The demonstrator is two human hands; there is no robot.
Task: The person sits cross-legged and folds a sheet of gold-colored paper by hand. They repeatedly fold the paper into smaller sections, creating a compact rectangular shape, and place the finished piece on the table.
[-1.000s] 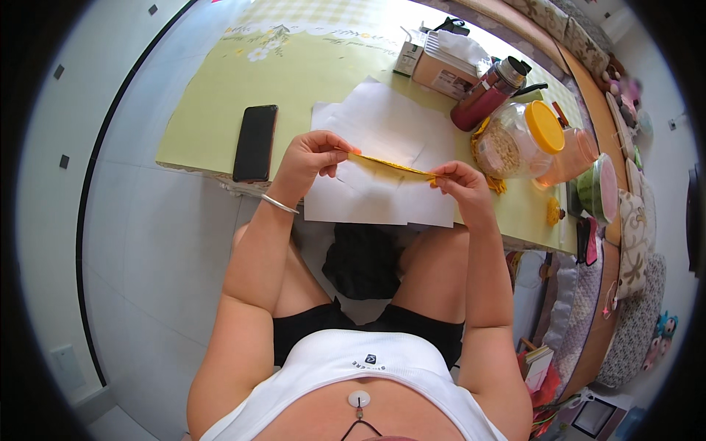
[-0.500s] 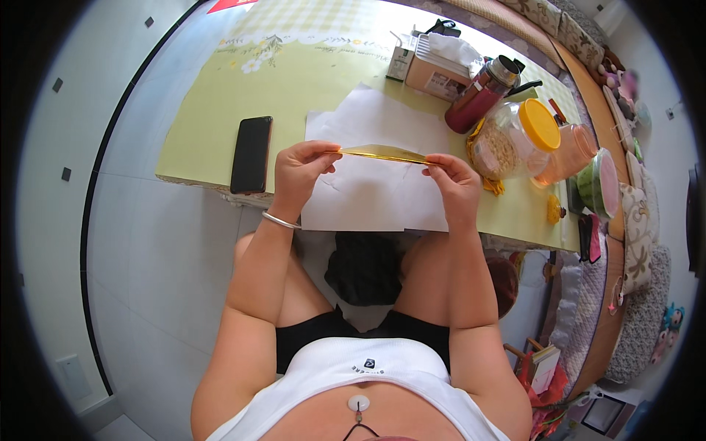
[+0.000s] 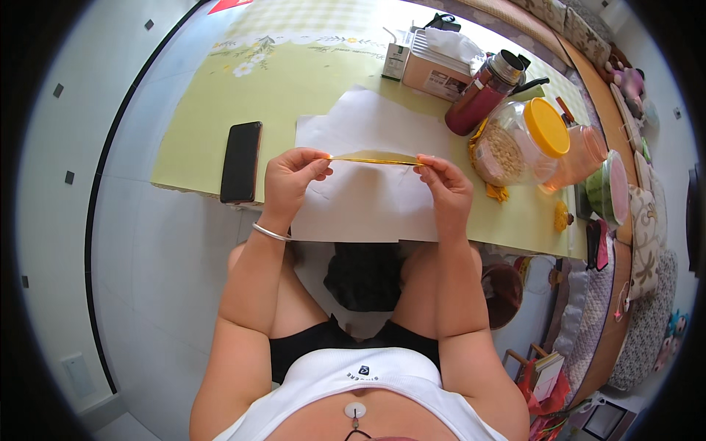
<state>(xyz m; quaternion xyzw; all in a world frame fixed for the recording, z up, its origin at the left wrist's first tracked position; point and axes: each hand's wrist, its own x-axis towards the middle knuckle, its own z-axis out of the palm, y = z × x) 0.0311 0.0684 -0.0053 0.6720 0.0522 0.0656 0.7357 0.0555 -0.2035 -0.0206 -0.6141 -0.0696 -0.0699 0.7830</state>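
Observation:
A thin, shiny gold strip, apparently folded paper or foil, stretches level between my two hands above the white paper sheets. My left hand pinches its left end between thumb and fingers. At the opposite end my right hand grips it the same way. The strip is seen almost edge-on, so its face and any folds are mostly hidden. Beneath it, the overlapping sheets lie on a green tablecloth.
A black phone lies left of the sheets. To the right stand a maroon thermos, a yellow-lidded jar, a pink pitcher and a tissue box. Below the table edge is a brown bin.
The gold strip has turned from showing some of its face to nearly edge-on. Both hands keep their pinch on its ends. The whole view has shifted slightly.

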